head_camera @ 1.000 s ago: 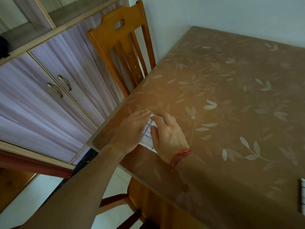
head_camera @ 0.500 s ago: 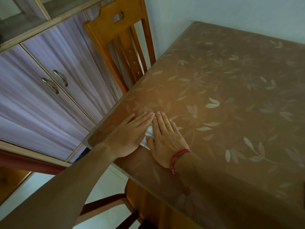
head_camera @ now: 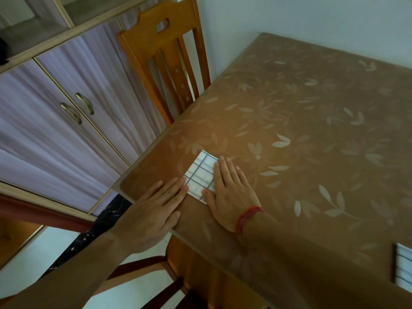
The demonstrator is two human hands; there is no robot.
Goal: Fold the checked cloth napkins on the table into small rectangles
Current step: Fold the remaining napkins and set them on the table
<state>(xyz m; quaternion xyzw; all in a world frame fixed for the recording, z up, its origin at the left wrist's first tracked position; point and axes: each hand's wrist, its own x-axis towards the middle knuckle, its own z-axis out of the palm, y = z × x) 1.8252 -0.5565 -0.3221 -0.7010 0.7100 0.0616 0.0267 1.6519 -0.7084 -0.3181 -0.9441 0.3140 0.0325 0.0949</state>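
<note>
A white napkin with grey checks (head_camera: 201, 172), folded into a small rectangle, lies near the left corner of the brown leaf-patterned table (head_camera: 312, 141). My left hand (head_camera: 156, 210) lies flat with straight fingers, its fingertips touching the napkin's near-left edge. My right hand (head_camera: 229, 188), a red thread on its wrist, lies flat on the napkin's right side and covers that edge. Another checked napkin (head_camera: 403, 268) shows at the right edge of the view, partly cut off.
A wooden chair (head_camera: 169, 70) stands at the table's left side by the wall. A second chair's seat (head_camera: 196, 264) sits under the near edge. A cabinet with lilac doors (head_camera: 66, 112) fills the left.
Both hands have slid apart from the middle of the napkin toward its sides, uncovering the folded rectangle. The left hand has drawn back toward the table's corner.
</note>
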